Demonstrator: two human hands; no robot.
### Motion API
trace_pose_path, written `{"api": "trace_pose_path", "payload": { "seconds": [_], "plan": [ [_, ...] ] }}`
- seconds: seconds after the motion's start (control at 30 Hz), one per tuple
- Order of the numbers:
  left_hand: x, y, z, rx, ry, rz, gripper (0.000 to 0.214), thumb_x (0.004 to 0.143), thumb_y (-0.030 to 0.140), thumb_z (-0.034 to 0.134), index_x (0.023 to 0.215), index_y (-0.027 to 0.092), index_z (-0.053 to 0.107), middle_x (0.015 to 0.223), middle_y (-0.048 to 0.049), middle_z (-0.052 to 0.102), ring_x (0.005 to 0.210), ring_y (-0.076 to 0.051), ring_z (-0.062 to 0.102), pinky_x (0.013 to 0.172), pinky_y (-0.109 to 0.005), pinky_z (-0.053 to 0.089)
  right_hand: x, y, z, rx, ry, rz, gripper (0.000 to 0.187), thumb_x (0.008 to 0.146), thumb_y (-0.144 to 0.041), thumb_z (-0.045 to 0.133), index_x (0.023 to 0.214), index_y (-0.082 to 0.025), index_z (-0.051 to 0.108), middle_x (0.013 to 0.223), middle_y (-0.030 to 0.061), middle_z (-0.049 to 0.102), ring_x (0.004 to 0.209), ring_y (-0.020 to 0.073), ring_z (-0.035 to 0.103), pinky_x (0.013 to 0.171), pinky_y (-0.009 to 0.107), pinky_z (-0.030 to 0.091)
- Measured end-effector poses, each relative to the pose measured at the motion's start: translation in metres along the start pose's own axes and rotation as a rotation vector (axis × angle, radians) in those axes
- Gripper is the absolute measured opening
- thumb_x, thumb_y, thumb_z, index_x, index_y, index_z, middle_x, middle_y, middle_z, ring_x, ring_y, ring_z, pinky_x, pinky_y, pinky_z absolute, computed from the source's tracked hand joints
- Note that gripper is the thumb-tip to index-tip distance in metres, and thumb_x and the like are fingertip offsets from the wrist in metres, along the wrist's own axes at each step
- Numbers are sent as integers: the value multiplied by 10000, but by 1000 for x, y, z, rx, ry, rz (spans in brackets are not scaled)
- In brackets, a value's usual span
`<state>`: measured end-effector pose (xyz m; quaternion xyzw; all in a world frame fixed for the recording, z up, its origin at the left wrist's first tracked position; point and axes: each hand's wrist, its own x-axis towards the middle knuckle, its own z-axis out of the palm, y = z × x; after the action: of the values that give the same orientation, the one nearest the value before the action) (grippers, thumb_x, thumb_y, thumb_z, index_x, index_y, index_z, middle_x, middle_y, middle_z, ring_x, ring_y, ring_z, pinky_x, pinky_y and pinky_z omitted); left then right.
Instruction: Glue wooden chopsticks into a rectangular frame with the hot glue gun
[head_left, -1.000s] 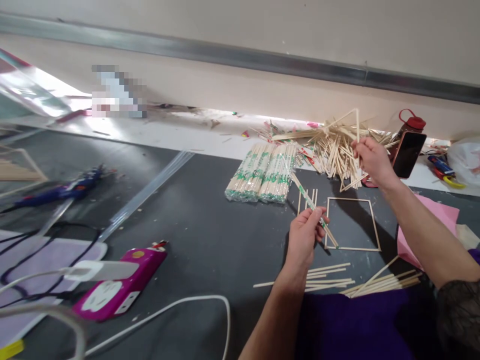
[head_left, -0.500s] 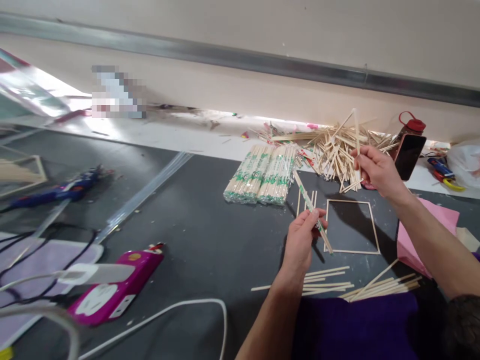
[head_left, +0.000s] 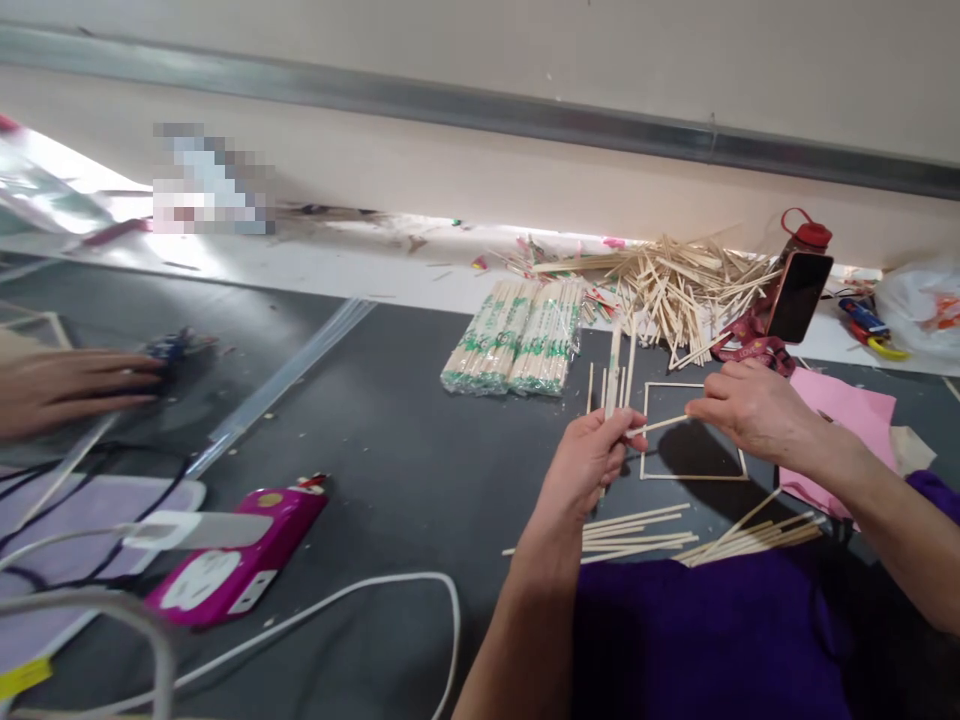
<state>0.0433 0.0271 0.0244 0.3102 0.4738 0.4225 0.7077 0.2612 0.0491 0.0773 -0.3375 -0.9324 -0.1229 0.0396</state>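
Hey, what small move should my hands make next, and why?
Perhaps let the left hand, which holds pale sticks, steady the end of the thin stick, since it spans from the right hand to the left; whether the left already pinches it, I can't tell.

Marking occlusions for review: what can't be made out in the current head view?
All in the head view:
- Square frame of pale wooden sticks: upper right corner, hidden by the right hand.
- Thin pale wooden stick: its right end, hidden by the right hand's fingers.
- Dark-blue tool: mostly covered by another person's hand, itself cut off by the left edge.
- Green print on the clear-plastic stick packs: too small to read.
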Motion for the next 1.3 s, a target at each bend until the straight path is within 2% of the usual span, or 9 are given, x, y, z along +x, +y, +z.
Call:
{"api": "trace_pose_path", "payload": {
  "seconds": [0.23, 0.4, 0.47, 0.53, 0.6, 0.7, 0.83, 1.03, 1.3],
  "plan": [
    [0, -10, 12, 140, -102, -82, 355, 712, 438, 684, 834, 106, 654, 474, 37, 537, 315, 4, 205, 347, -170, 82, -1, 14, -5, 10, 110, 138, 146, 882, -319, 598, 854, -204, 683, 857, 53, 637, 838, 209, 502, 730, 338, 309],
    [2, -16, 18, 119, -88, -122, 322, 744, 405, 672, 879, 113, 655, 496, 47, 524, 319, 5, 221, 350, -168, 93, -1, 7, 14, 246, 464, 460, 383, 790, -289, 676, 1137, -157, 582, 1182, 139, 588, 1050, 267, 522, 856, 396, 402],
    [3, -17, 22, 98, -47, -111, 285, 753, 386, 663, 853, 120, 643, 494, 54, 507, 318, 3, 233, 349, -167, 101, 1, -3, 24, 516, 594, 715, 418, 786, -312, 657, 1164, -168, 554, 1142, 124, 590, 950, 235, 567, 785, 378, 452],
    [3, -17, 24, 96, -40, -108, 273, 756, 382, 658, 839, 123, 637, 492, 57, 498, 318, 1, 240, 348, -166, 110, 5, -14, 31, 957, 574, 909, 373, 780, -371, 634, 1102, -193, 570, 962, 53, 611, 735, 168, 577, 607, 308, 458],
    [3, -18, 26, 112, -51, -110, 286, 748, 394, 664, 836, 124, 636, 492, 58, 497, 320, 1, 240, 350, -165, 116, 9, -20, 33, 1383, 508, 985, 370, 741, -423, 647, 1032, -204, 582, 795, -16, 572, 591, 118, 533, 466, 240, 383],
    [3, -20, 26, 164, -63, -101, 335, 725, 435, 676, 849, 126, 641, 490, 61, 497, 324, -2, 236, 358, -169, 112, 14, -18, 28, 1671, 568, 1047, 425, 653, -432, 710, 987, -205, 579, 751, -45, 558, 546, 90, 519, 408, 200, 314],
    [2, -21, 24, 287, -68, -38, 388, 695, 505, 682, 772, 126, 655, 475, 55, 481, 340, -17, 244, 365, -189, 110, 9, -4, 22, 1656, 635, 1072, 346, 630, -440, 718, 825, -186, 587, 705, -36, 601, 516, 76, 507, 417, 197, 298],
    [-4, -17, 24, 402, -93, -43, 383, 685, 511, 683, 719, 130, 672, 461, 42, 483, 363, -32, 271, 374, -185, 121, -10, 8, 22, 1517, 486, 1044, 220, 683, -390, 641, 679, -186, 559, 600, -43, 569, 485, 76, 482, 438, 207, 278],
    [-6, -10, 16, 246, -260, -219, 353, 692, 479, 684, 722, 128, 653, 413, 71, 427, 324, -15, 163, 330, -173, 105, -18, 16, 17, 1734, 366, 906, 206, 666, -373, 632, 647, -182, 555, 551, -61, 499, 425, 53, 375, 417, 197, 244]
  ]
}}
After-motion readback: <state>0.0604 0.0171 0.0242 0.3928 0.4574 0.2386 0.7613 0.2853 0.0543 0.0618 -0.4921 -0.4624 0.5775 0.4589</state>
